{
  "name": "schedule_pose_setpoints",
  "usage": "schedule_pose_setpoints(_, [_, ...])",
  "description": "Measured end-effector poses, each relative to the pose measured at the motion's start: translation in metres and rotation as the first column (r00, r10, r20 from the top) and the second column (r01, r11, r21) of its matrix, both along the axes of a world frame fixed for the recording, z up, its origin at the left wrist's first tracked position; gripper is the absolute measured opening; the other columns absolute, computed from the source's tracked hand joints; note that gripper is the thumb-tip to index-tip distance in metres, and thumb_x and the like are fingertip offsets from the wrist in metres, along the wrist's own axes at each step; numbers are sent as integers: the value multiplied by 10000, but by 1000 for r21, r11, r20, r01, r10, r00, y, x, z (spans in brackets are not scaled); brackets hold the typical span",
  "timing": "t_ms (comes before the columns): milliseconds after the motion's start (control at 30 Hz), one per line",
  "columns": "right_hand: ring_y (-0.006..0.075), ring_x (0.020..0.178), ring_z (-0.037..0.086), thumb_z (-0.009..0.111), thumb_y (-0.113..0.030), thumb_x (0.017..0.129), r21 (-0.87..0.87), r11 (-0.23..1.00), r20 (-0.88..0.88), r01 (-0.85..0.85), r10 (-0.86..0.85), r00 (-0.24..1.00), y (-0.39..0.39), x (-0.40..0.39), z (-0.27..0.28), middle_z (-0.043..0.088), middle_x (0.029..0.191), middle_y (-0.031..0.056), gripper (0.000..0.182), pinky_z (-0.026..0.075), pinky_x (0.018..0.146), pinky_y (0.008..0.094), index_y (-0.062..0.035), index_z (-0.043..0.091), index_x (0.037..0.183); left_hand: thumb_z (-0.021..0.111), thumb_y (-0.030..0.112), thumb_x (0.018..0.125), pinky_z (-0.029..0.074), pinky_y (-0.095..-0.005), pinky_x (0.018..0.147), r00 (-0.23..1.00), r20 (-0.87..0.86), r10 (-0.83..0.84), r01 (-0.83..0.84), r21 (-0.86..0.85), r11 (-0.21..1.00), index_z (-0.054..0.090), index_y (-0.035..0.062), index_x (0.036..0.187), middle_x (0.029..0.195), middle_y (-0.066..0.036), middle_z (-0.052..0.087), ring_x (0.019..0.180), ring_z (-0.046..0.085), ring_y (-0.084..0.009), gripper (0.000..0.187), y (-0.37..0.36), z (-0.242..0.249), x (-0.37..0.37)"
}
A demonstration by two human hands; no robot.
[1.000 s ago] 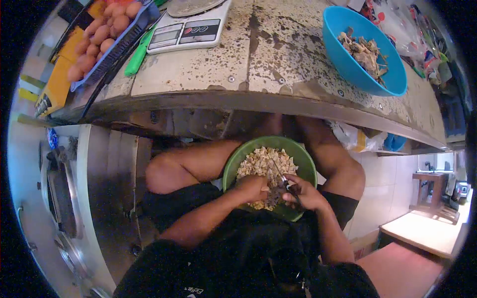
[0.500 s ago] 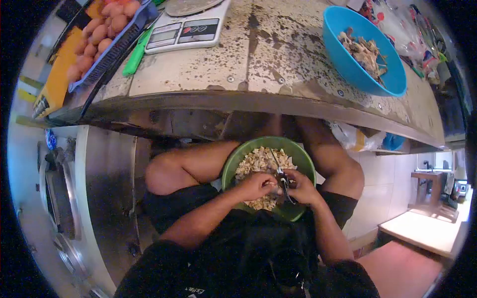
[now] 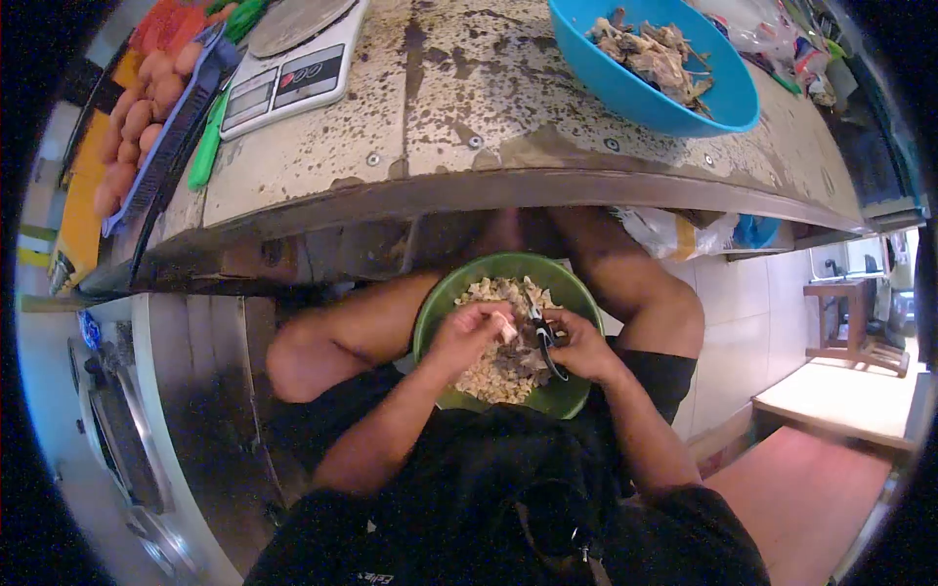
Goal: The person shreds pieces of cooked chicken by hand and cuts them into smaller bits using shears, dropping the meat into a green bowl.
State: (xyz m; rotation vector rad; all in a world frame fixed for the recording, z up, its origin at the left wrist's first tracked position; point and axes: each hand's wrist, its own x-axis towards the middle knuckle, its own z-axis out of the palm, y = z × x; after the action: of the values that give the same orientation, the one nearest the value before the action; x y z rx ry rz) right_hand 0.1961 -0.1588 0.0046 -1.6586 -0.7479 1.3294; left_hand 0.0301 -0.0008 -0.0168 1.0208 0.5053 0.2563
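Between my legs sits a green bowl [image 3: 570,398] filled with small chopped pale pieces [image 3: 491,379], with a darker greyish patch among them. My left hand [image 3: 463,340] pinches a pale, whitish piece of meat [image 3: 505,328] above the bowl's contents. In my right hand [image 3: 582,349] is a pair of scissors [image 3: 547,348] with black and white handles, fingers wrapped round the grips. Its blades point away from me over the bowl, partly lost against the food. A small gap separates the meat piece from the scissors.
A speckled worktop [image 3: 469,93] spans in front. On it stand a blue bowl [image 3: 625,96] of meat and bone scraps [image 3: 657,61], a white kitchen scale [image 3: 293,86], a green-handled tool [image 3: 207,146] and a blue basket [image 3: 168,132] of brown eggs. Plastic bags lie at the far right.
My left hand has moved away from the scissors, up and to the left, with the pale piece now plainly visible. My right hand keeps the scissors. The whole view has shifted slightly.
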Motion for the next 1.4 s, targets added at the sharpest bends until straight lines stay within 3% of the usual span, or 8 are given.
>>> schedule_pose_setpoints(200, [174, 1010, 534, 696, -48, 713, -32, 981, 239, -190, 192, 952, -8, -9, 13, 531, 1127, 69, 626, 464, 860, 306, 18, 414, 1269, 591, 15, 845, 473, -325, 881, 987, 70, 143, -133, -130, 983, 555, 46, 1126, 1082, -81, 608, 961, 586, -181, 286, 21, 6, -2])
schedule_pose_setpoints(300, [159, 1019, 528, 710, -54, 735, 50, 992, 201, -112, 100, 975, -16, -14, 7, 534, 1118, 67, 631, 444, 883, 300, -1, 402, 1284, 594, 0, 836, 499, -328, 837, 985, 44, 168, -157, -192, 969, 564, 48, 1063, 1036, -82, 612, 915, 601, -183, 234, 22, 6, -2])
schedule_pose_setpoints(367, [141, 1012, 526, 714, -51, 753, 63, 998, -99, -8, 14, 995, -16, -16, 20, 534, 1117, 59, 644, 431, 888, 292, -16, 379, 1301, 597, 4, 836, 522, -322, 752, 971, 0, 239, -232, -241, 942, 563, 49, 983, 948, -82, 618, 831, 616, -186, 158, 22, 2, 0])
schedule_pose_setpoints(500, [132, 1000, 516, 731, -60, 738, 86, 995, -175, -52, 67, 982, -19, -25, 33, 523, 1128, 43, 662, 416, 889, 285, -15, 380, 1298, 596, 12, 843, 528, -296, 671, 971, -20, 239, -238, -205, 949, 545, 26, 958, 871, -92, 615, 767, 628, -184, 127, 24, 4, -2])
schedule_pose_setpoints(600, [135, 1040, 490, 761, -96, 714, 57, 990, 21, -131, 130, 991, -19, -30, 30, 520, 1129, 39, 685, 388, 917, 289, -11, 398, 1289, 593, 14, 844, 517, -279, 618, 973, -31, 229, -230, -236, 944, 541, 28, 943, 847, -94, 619, 718, 625, -177, 112, 19, 6, -2])
schedule_pose_setpoints(1167, [126, 919, 554, 782, -256, 717, -68, 997, -312, -39, 16, 950, -19, -24, 33, 613, 1010, 6, 591, 450, 833, 284, -27, 534, 1202, 610, -24, 819, 531, -285, 587, 976, -154, 156, -190, -242, 952, 463, 3, 954, 845, -133, 601, 710, 631, -214, 201, 7, -3, -2])
schedule_pose_setpoints(1267, [111, 876, 560, 778, -239, 723, -40, 998, -285, -39, 26, 958, -21, -24, 29, 627, 960, -8, 539, 460, 805, 276, -28, 561, 1169, 609, -14, 825, 535, -288, 598, 982, -129, 141, -166, -215, 962, 461, -2, 947, 856, -139, 601, 716, 633, -219, 191, 8, -8, -3])
schedule_pose_setpoints(1400, [82, 827, 548, 769, -204, 732, -4, 996, -89, -89, 88, 992, -23, -28, 22, 623, 899, -5, 464, 457, 748, 251, -4, 587, 1108, 596, -9, 837, 532, -286, 619, 982, -145, 121, -150, -209, 966, 465, -5, 959, 878, -140, 598, 725, 627, -212, 179, 10, -7, -5])
